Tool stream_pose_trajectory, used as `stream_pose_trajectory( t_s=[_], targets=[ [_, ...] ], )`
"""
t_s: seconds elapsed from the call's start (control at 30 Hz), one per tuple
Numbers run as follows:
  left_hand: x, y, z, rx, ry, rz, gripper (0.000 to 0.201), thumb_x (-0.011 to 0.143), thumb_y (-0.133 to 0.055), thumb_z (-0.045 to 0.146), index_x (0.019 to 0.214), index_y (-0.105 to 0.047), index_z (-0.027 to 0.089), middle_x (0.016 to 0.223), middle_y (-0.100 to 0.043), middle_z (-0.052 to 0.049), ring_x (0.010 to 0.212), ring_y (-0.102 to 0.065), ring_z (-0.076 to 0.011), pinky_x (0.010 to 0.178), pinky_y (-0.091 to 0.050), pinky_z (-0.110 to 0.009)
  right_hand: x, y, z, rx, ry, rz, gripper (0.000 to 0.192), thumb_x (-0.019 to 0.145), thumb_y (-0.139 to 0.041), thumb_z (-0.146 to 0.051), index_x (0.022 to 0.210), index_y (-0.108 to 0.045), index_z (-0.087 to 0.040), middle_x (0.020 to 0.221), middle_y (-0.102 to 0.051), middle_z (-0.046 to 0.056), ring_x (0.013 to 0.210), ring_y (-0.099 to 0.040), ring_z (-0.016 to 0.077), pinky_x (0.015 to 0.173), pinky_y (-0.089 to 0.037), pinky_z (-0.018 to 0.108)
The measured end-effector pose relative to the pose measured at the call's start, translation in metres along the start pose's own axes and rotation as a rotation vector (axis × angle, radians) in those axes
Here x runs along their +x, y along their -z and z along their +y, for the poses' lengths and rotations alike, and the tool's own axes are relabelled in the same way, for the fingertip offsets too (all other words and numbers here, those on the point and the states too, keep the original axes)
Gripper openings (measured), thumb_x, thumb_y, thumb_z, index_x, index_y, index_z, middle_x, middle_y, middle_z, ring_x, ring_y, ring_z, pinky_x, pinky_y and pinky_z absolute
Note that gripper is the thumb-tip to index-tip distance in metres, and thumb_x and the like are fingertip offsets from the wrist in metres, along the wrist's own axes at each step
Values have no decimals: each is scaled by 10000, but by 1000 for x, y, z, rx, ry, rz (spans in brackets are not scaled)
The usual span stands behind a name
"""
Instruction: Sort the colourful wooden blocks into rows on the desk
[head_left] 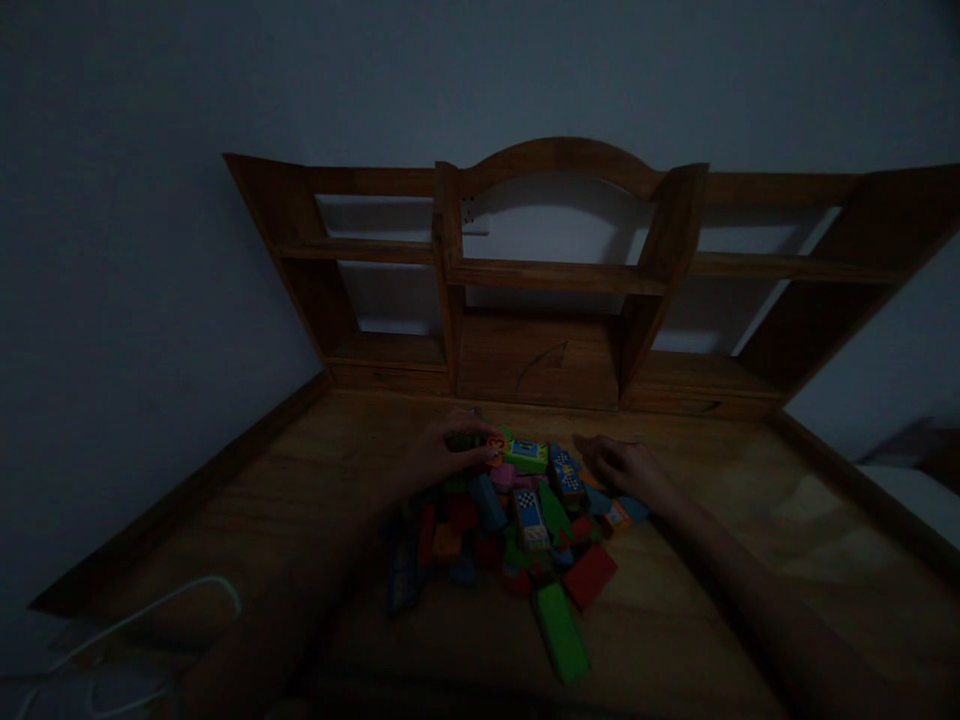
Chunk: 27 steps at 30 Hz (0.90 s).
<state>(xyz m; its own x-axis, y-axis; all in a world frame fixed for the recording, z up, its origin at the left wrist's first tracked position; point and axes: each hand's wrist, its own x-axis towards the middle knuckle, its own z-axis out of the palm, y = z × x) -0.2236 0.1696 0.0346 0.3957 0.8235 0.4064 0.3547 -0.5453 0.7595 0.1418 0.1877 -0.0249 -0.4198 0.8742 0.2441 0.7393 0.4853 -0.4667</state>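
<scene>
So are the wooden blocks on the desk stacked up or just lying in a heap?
A heap: the blocks lie flat and jumbled on the desk, between both hands.

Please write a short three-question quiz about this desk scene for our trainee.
1. True or false: the pile of blocks lies between the left hand and the right hand.
2. Which block lies nearest the camera? A) long green block B) yellow ball
3. Fill in: the wooden shelf unit stands at the desk's ____ edge.

Key: 1 true; 2 A; 3 far (back), against the wall.
</scene>
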Motion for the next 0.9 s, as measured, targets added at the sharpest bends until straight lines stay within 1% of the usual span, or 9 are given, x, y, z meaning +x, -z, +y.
stream_pose_trajectory(
  t_s=[0.27, 0.37, 0.5, 0.63, 0.67, 0.73, 0.77, 0.83, 0.9],
  targets=[
    [1, -13, 6, 10, -219, -147, 201, 873, -725, 378, 1050, -773, 296, 1096, -760, -23, 1111, -647, -205, 1087, -432, -420, 0, -2, 2, 6, -12, 1, 227, 977, -471, -325, 1010, -668, -218, 843, -753, 50, 699, -695, 197, 640, -470, 266],
    [0, -17, 5, 58, -285, -166, 210, 915, -676, 343, 1108, -756, 319, 1189, -745, -10, 1181, -624, -191, 1125, -407, -420, 0, -2, 2, -1, -17, 10, 239, 980, -468, -335, 1015, -674, -219, 840, -755, 50, 688, -692, 195, 626, -465, 262],
    [-2, -18, 7, 225, -363, -226, 298, 976, -580, 331, 1257, -677, 346, 1369, -655, 17, 1325, -550, -179, 1214, -323, -443, 0, -3, 4, -13, -16, 18, 248, 969, -481, -331, 1020, -694, -214, 885, -770, 65, 724, -706, 204, 646, -473, 266],
    [-4, -14, 13, 286, -346, -327, 433, 1019, -480, 346, 1451, -495, 361, 1517, -515, 23, 1462, -404, -188, 1266, -236, -472, 0, -3, 5, -22, -21, 16, 263, 971, -481, -334, 1062, -695, -211, 899, -773, 70, 720, -710, 210, 651, -480, 275],
    [-3, -11, 13, 284, -334, -317, 462, 1023, -464, 349, 1485, -448, 360, 1540, -488, 19, 1475, -382, -188, 1273, -219, -473, 0, -3, 5, -22, -21, 13, 264, 975, -477, -338, 1061, -693, -213, 895, -773, 67, 719, -711, 209, 651, -481, 274],
    [-1, -3, 10, 271, -293, -238, 483, 1025, -448, 364, 1507, -416, 347, 1556, -472, 10, 1475, -382, -187, 1279, -210, -467, -1, -2, 4, -22, -21, 10, 258, 978, -476, -339, 1051, -690, -215, 901, -773, 63, 729, -715, 207, 654, -482, 269],
    [0, 3, 7, 258, -255, -177, 476, 1021, -453, 381, 1494, -439, 339, 1547, -487, 9, 1464, -399, -186, 1281, -204, -462, -1, -2, 4, -24, -21, 11, 252, 976, -478, -335, 1045, -689, -215, 904, -772, 63, 731, -716, 206, 651, -480, 267],
    [4, 16, -4, 218, -146, -35, 434, 1007, -463, 436, 1418, -538, 317, 1499, -544, 13, 1431, -444, -189, 1286, -190, -449, -1, -2, 4, -25, -21, 11, 246, 972, -481, -327, 1037, -691, -216, 904, -771, 61, 732, -715, 204, 646, -476, 262],
    [7, 28, -18, 176, -32, 88, 438, 998, -444, 501, 1337, -614, 281, 1446, -595, -2, 1398, -482, -201, 1276, -216, -437, 0, -3, 5, -25, -20, 11, 247, 968, -482, -327, 1029, -694, -218, 882, -769, 58, 728, -712, 202, 648, -475, 261]
  ],
)
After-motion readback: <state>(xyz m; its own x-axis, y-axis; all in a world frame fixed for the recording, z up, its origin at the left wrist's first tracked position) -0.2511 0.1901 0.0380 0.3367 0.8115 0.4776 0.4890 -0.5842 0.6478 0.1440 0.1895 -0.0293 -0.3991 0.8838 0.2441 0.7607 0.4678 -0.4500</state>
